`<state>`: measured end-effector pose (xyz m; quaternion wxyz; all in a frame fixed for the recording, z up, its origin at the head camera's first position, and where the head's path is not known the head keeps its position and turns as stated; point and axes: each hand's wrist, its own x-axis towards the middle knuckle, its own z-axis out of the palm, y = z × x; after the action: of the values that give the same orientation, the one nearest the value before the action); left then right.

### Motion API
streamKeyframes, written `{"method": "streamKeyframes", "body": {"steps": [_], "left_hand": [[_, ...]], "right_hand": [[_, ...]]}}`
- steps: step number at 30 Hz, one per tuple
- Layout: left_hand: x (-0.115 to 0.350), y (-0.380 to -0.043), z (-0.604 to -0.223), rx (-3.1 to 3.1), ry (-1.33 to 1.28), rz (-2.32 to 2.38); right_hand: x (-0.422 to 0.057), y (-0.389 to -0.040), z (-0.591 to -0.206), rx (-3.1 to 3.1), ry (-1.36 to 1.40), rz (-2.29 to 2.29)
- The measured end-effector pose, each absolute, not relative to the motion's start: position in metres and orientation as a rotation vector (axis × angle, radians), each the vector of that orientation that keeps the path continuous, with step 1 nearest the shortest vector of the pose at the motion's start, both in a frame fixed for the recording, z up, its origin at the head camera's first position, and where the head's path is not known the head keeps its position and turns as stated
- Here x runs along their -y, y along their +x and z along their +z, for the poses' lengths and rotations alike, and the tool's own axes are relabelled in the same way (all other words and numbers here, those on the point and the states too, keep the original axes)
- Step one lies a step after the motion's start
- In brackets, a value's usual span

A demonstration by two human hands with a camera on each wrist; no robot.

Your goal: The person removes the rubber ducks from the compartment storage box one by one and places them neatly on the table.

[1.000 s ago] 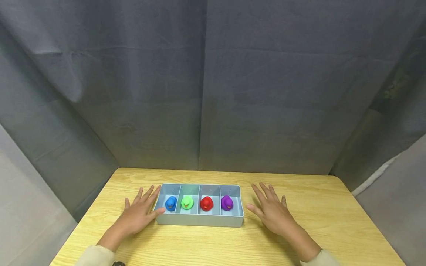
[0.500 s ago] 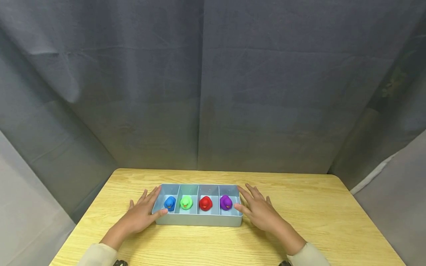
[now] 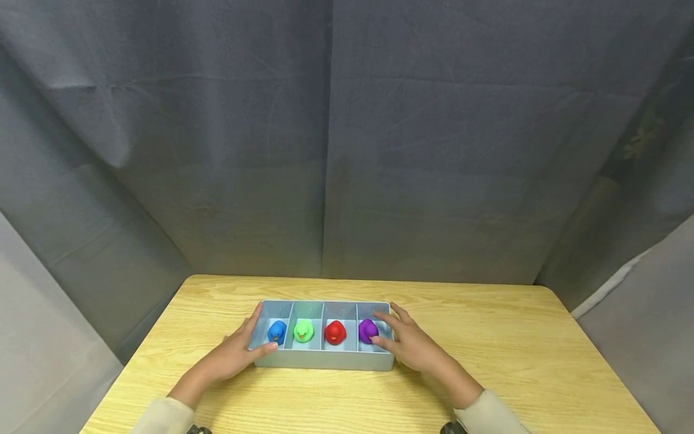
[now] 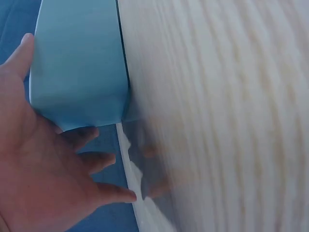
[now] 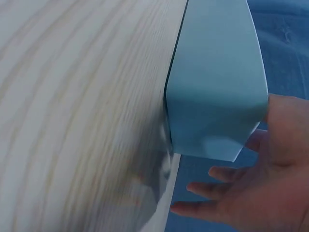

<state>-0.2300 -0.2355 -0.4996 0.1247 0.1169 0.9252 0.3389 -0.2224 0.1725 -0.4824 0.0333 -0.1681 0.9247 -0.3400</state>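
A pale grey-blue divided tray (image 3: pixel 325 360) sits on the table, with a blue toy duck (image 3: pixel 276 331), a green duck (image 3: pixel 303 330), a red duck (image 3: pixel 335 332) and a purple duck (image 3: pixel 367 330), one per compartment. My left hand (image 3: pixel 230 357) is spread at the tray's left end, thumb over the front corner beside the blue duck. My right hand (image 3: pixel 414 348) reaches over the right end; its thumb and index finger are on either side of the purple duck, without a visible grip. Both wrist views show only the tray's outer walls and the spread fingers; the ducks are hidden there.
The light wooden table (image 3: pixel 515 355) extends on both sides of the tray. Grey curtains (image 3: pixel 423 181) hang behind its far edge and along the sides.
My right hand has moved left, from beside the tray to over its right compartment. My left hand has shifted slightly right, its thumb further over the tray's front rim. The ducks keep their compartments.
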Motion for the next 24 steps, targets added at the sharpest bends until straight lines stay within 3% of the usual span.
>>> {"method": "streamKeyframes", "body": {"steps": [24], "left_hand": [[0.232,-0.231,-0.505,-2.596,0.359,1.156]], "right_hand": [[-0.158,-0.235,-0.499,-2.872,-0.355,-1.250]]}}
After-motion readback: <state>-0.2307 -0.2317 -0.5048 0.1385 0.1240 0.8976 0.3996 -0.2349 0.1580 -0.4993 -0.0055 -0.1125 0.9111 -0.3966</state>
